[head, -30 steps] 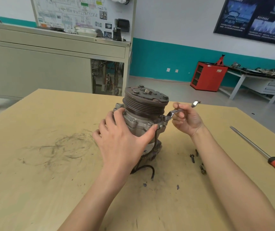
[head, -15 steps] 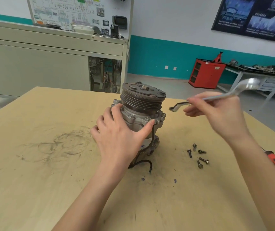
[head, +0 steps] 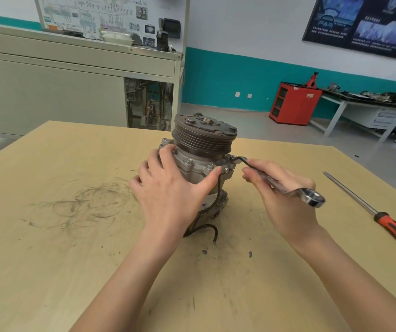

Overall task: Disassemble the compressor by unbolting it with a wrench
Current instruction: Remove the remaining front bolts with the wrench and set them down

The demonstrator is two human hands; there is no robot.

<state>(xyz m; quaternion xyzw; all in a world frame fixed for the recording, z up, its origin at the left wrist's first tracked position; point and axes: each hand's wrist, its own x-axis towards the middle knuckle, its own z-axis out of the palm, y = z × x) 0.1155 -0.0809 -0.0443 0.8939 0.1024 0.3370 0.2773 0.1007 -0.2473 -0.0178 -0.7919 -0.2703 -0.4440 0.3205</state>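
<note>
A grey metal compressor [head: 201,152] with a dark grooved pulley on top stands upright in the middle of the wooden table [head: 48,236]. My left hand [head: 168,190] wraps around its near side, fingers and thumb curled on the housing. My right hand [head: 285,197] grips a silver combination wrench [head: 278,183]. The wrench's far end sits on a bolt at the compressor's right flange; its ring end sticks out toward me. The loose bolts on the table are hidden behind my right hand.
A long screwdriver [head: 379,212] with a red and black handle lies on the table's right side. A black cable curls out from the compressor's base. Beyond the table stand a grey cabinet [head: 72,75], a red tool cabinet [head: 295,104] and a white bench.
My right hand swung the wrench up off the flange, turned it around, and has brought it back down onto the right flange bolt. My left hand stayed on the compressor.
</note>
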